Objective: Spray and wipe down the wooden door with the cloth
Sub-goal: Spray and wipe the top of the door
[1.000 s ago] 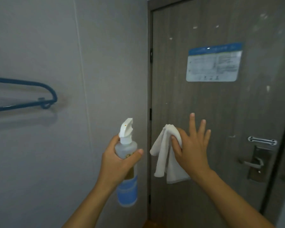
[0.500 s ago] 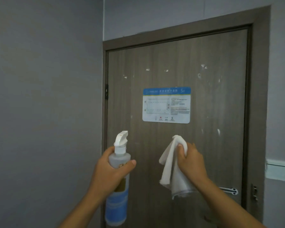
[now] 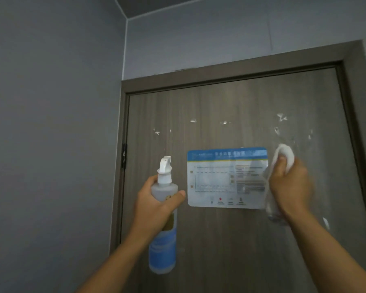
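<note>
We are standing close to the wooden door, looking up at its top half, and we are working the wipe rather than the spray. Our right hand is clenched around a bunched white cloth, its grip closed tight with a loose tail hanging below the wrist, and it is raised just beside the right edge of the laminated notice; the hand is blurred, so we cannot tell whether the cloth is pressing on the wood or hovering just off it. Our left hand is wrapping its grip around the neck and shoulder of the spray bottle, thumb across the front, no finger visibly on the trigger, nozzle pointing toward the door and held near the hinge side. White flecks are scattered across the panel above the notice, and one more is sitting low on the right. To do this step well, we are judging that the cloth should be flattened against the wood with the palm behind it, then drawn in overlapping strokes along the grain from the top down, taking the flecks with firmer short rubs. We should be steering around the notice so its edges are not lifted, and keeping the dangling tail gathered so it is not dragging grime back over cleaned wood.
</note>
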Motion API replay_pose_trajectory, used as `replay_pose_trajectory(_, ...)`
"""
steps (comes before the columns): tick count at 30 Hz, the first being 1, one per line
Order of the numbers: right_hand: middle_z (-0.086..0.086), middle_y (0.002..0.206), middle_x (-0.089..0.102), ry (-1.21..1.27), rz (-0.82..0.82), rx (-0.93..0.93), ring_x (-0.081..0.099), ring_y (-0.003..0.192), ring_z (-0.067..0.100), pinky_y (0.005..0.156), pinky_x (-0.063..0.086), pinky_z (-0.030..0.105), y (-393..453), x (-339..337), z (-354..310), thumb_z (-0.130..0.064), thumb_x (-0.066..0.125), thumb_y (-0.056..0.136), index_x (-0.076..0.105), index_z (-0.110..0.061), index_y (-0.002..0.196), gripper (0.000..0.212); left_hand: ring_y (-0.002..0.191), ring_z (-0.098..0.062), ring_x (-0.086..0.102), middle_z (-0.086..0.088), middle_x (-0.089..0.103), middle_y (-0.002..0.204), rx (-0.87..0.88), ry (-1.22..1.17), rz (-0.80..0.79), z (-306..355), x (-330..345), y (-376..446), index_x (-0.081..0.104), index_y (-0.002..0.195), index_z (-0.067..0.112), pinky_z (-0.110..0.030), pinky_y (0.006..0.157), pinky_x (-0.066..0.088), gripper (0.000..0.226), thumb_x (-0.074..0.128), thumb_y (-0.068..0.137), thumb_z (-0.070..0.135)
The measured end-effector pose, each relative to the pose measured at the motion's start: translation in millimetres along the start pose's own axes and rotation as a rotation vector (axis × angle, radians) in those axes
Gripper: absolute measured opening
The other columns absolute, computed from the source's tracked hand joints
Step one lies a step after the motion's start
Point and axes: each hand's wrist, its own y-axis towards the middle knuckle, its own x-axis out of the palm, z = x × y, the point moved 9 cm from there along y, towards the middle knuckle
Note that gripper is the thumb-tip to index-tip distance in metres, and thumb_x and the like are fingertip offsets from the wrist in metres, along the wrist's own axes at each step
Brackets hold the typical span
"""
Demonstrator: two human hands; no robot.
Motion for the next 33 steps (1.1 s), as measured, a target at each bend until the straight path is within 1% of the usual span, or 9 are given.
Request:
replay_pose_trajectory(2, 0.031, 0.12, 0.066, -0.003, 0.15, -0.092, 0.063, 0.106, 0.053, 0.088, 0.048, 0.052, 12.0, 24.7, -33.2, -0.039, 0.046, 0.109, 0.059, -0.004, 0.13, 0.043, 0.076, -0.023, 0.073, -0.005, 0.072, 0.084, 0.016, -0.032, -0.013, -12.2, -2.6, 27.2, 0.066, 0.101, 0.018, -0.038, 0.069, 0.064, 0.04, 0.087, 0.07, 0.034)
replay_pose_trajectory(4, 0.027, 0.138, 0.06, -0.039, 0.203, -0.291, 0.058, 0.122, 0.05, 0.096, 0.048, 0.055, 11.6, 66.0, -71.2, -0.033, 0.05, 0.108, 0.053, -0.006, 0.143, 0.044, 0.075, -0.023, 0.074, -0.006, 0.073, 0.084, 0.024, -0.052, -0.03, -25.3, -5.3, 49.0, 0.067, 0.101, 0.02, -0.042, 0.069, 0.065, 0.039, 0.087, 0.071, 0.033)
replay_pose_trajectory(7, 0.023, 0.157, 0.048, -0.321, 0.015, -0.532, 0.047, 0.14, 0.05, 0.107, 0.042, 0.065, -5.3, 161.2, -87.0, -0.032, 0.053, 0.101, 0.049, -0.013, 0.154, 0.056, 0.075, -0.023, 0.074, -0.006, 0.073, 0.085, 0.048, -0.086, -0.034, -42.5, -15.0, 74.5, 0.067, 0.101, 0.021, -0.041, 0.068, 0.065, 0.041, 0.088, 0.07, 0.036)
replay_pose_trajectory(11, 0.021, 0.154, 0.052, -0.602, -0.217, -0.642, 0.046, 0.141, 0.054, 0.109, 0.029, 0.08, -32.6, 252.8, -48.6, -0.049, 0.041, 0.099, 0.054, -0.025, 0.152, 0.06, 0.076, -0.019, 0.074, -0.002, 0.073, 0.085, 0.065, -0.127, -0.035, -64.7, -26.5, 97.2, 0.066, 0.104, 0.021, -0.031, 0.065, 0.064, 0.047, 0.088, 0.067, 0.041)
replay_pose_trajectory(16, 0.016, 0.165, 0.039, -0.664, -0.268, -0.629, 0.031, 0.151, 0.052, 0.115, 0.022, 0.076, -36.5, 262.9, -36.5, -0.062, 0.032, 0.1, 0.043, -0.028, 0.16, 0.069, 0.08, -0.015, 0.075, 0.001, 0.074, 0.088, 0.076, -0.143, -0.054, -88.4, -26.1, 110.2, 0.065, 0.107, 0.022, -0.027, 0.067, 0.063, 0.058, 0.091, 0.063, 0.05)
replay_pose_trajectory(22, 0.005, 0.177, 0.012, -0.773, -0.375, -0.849, 0.016, 0.158, 0.045, 0.114, 0.023, 0.07, -26.2, 248.9, -26.9, -0.073, 0.025, 0.096, 0.013, -0.042, 0.167, 0.079, 0.076, -0.02, 0.074, -0.003, 0.073, 0.087, 0.13, -0.153, 0.009, -93.6, -34.1, 127.6, 0.067, 0.103, 0.02, -0.033, 0.068, 0.063, 0.056, 0.081, 0.06, 0.053)
replay_pose_trajectory(25, 0.013, 0.173, 0.026, -0.8, -0.291, -0.866, 0.017, 0.156, 0.054, 0.113, 0.013, 0.082, -27.3, 251.3, -31.9, -0.071, 0.034, 0.095, 0.032, -0.039, 0.164, 0.076, 0.075, -0.024, 0.074, -0.005, 0.073, 0.084, 0.124, -0.159, 0.031, -95.3, -43.4, 148.6, 0.068, 0.1, 0.018, -0.039, 0.068, 0.064, 0.056, 0.084, 0.057, 0.05)
replay_pose_trajectory(28, 0.021, 0.163, 0.041, -0.724, -0.159, -0.819, 0.027, 0.148, 0.061, 0.107, 0.015, 0.083, -36.8, 251.8, -43.7, -0.064, 0.041, 0.09, 0.054, -0.032, 0.154, 0.073, 0.075, -0.029, 0.073, -0.008, 0.073, 0.08, 0.121, -0.167, 0.065, -95.9, -54.8, 169.6, 0.07, 0.095, 0.017, -0.039, 0.067, 0.063, 0.052, 0.086, 0.054, 0.046)
replay_pose_trajectory(33, 0.027, 0.16, 0.043, -0.599, -0.055, -0.761, 0.027, 0.145, 0.064, 0.106, 0.016, 0.081, -48.2, 260.5, -51.3, -0.058, 0.043, 0.088, 0.059, -0.024, 0.15, 0.073, 0.071, -0.029, 0.072, -0.015, 0.073, 0.081, 0.096, -0.181, 0.075, -94.4, -63.6, 196.7, 0.07, 0.093, 0.01, -0.039, 0.064, 0.062, 0.044, 0.09, 0.058, 0.03)
